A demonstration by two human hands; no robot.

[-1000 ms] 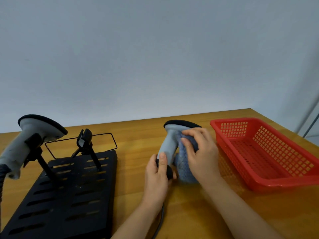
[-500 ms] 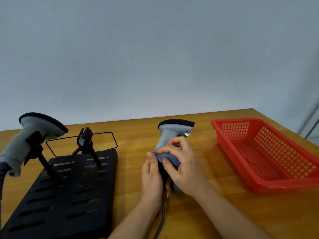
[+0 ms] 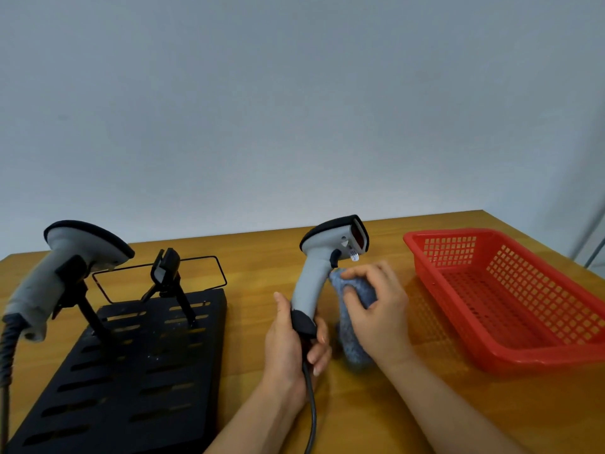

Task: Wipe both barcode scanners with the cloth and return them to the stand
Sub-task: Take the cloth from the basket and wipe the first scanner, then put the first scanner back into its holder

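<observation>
the step in hand looks to be wiping the held scanner, so the thing to get right is a steady grip low down while the cloth works over the rest. the left hand is curled round the base of the grip, thumb up along the near side and fingers wrapped round the far side, just above where the cable leaves. holding that low leaves the grey body and the head free for the cloth. to do it well i would keep the scanner upright as it is, rub the front of the grip and the trigger area where the cloth now sits, then move up to the head and its dark window (a light touch there, i would guess, since it is likely the part most easily smeared).

the right hand has its fingers bent over the blue-grey cloth, bunching it and pressing its upper end against the scanner just below the trigger; the rest of the cloth hangs down to the wooden counter. neither hand is at all spread.

the other scanner sits in its cradle on the left of the black stand, well apart from the hands; whether it has been wiped i cannot tell. the second cradle stands empty, and that is where the held scanner should go back. a red basket lies to the right on the counter.
</observation>
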